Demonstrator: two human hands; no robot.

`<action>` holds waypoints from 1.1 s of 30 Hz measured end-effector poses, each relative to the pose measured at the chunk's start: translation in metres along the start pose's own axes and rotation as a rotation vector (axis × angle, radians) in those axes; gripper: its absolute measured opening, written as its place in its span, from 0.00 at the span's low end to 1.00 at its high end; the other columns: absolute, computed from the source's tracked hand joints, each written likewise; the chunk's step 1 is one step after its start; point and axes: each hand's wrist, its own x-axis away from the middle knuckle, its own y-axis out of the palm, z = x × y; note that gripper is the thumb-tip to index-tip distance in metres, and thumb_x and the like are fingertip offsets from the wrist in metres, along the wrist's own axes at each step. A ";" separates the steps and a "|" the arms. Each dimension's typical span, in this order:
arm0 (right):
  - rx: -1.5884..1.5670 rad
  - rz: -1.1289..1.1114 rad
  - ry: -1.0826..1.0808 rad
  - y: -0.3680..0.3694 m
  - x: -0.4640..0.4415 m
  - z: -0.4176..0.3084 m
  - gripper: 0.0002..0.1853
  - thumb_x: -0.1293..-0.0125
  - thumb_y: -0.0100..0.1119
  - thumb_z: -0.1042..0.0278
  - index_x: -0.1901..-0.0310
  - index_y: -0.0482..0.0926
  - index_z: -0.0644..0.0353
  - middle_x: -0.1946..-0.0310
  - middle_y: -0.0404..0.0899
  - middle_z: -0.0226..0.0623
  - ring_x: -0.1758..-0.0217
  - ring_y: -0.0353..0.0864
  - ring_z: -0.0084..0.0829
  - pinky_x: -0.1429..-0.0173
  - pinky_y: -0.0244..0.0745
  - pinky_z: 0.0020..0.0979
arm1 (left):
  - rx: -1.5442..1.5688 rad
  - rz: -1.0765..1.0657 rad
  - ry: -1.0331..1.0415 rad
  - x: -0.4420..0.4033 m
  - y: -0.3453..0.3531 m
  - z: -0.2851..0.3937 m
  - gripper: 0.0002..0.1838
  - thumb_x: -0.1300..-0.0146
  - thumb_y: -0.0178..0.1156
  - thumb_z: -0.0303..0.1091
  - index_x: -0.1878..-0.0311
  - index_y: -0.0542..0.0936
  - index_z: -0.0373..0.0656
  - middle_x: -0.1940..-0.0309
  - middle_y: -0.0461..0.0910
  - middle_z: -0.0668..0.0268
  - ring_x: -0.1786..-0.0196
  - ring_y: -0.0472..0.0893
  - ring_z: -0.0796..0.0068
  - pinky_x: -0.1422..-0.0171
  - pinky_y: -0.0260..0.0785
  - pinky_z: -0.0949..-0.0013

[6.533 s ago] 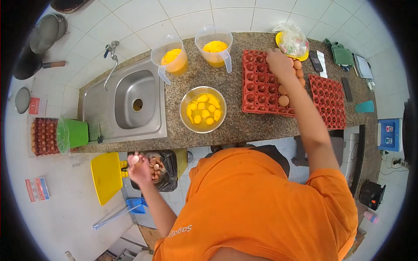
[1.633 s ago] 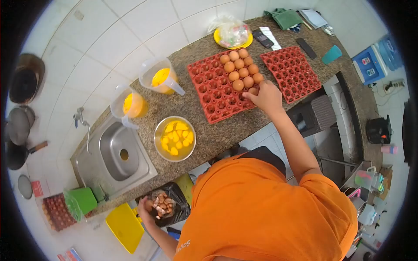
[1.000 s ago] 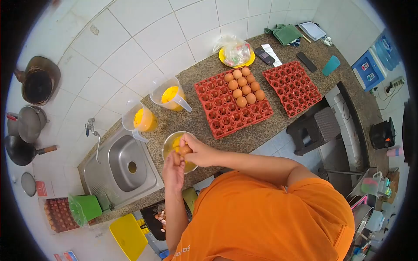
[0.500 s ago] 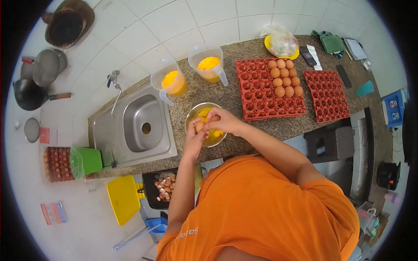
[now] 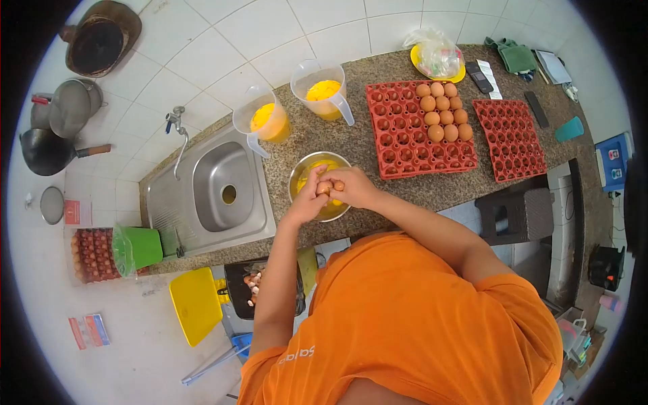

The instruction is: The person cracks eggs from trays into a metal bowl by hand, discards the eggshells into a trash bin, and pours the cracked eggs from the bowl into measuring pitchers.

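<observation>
Over the steel bowl (image 5: 297, 177) with yolks, my left hand (image 5: 307, 200) and my right hand (image 5: 356, 190) meet. Brown eggs or shells (image 5: 326, 186) show between the fingers of both hands; whether they are cracked I cannot tell. My hands hide much of the bowl. To the right, a red egg tray (image 5: 398, 145) holds several brown eggs (image 5: 446, 117) on its right side. A second red tray (image 5: 509, 140) lies beyond it with no eggs. Two clear jugs (image 5: 271, 123) (image 5: 320, 91) with yellow egg stand behind the bowl.
A steel sink (image 5: 226, 192) is left of the bowl. Below the counter edge, a black-lined bin (image 5: 236, 290) with shells has a yellow lid (image 5: 196, 306). A yellow plate (image 5: 456, 75) with a plastic bag, a phone (image 5: 479, 77) and a teal cup (image 5: 570, 129) lie at the back right.
My hands have left the bin and the egg tray and come together over the bowl with brown eggs or shells in them. The view has also shifted.
</observation>
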 end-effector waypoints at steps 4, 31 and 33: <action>0.036 0.094 -0.080 -0.008 -0.004 0.001 0.15 0.40 0.70 0.65 0.51 0.87 0.50 0.59 0.86 0.40 0.56 0.86 0.51 0.52 0.82 0.48 | -0.269 -0.012 0.143 -0.005 -0.008 0.014 0.40 0.34 0.54 0.15 0.18 0.58 0.45 0.32 0.76 0.50 0.35 0.81 0.54 0.31 0.74 0.56; 1.221 -0.038 0.298 -0.231 0.037 0.034 0.10 0.29 0.59 0.70 0.49 0.82 0.52 0.50 0.81 0.40 0.51 0.88 0.45 0.55 0.86 0.45 | 0.696 1.201 -0.649 0.326 -0.065 -0.083 0.37 0.27 0.63 0.56 0.25 0.75 0.37 0.26 0.74 0.56 0.31 0.76 0.56 0.23 0.66 0.56; 1.263 -0.101 0.254 -0.230 0.038 0.032 0.07 0.28 0.55 0.71 0.52 0.81 0.53 0.51 0.81 0.41 0.51 0.88 0.45 0.56 0.86 0.44 | 0.186 1.197 -0.671 0.369 -0.078 -0.145 0.37 0.25 0.63 0.55 0.24 0.73 0.38 0.23 0.69 0.54 0.28 0.75 0.54 0.25 0.68 0.52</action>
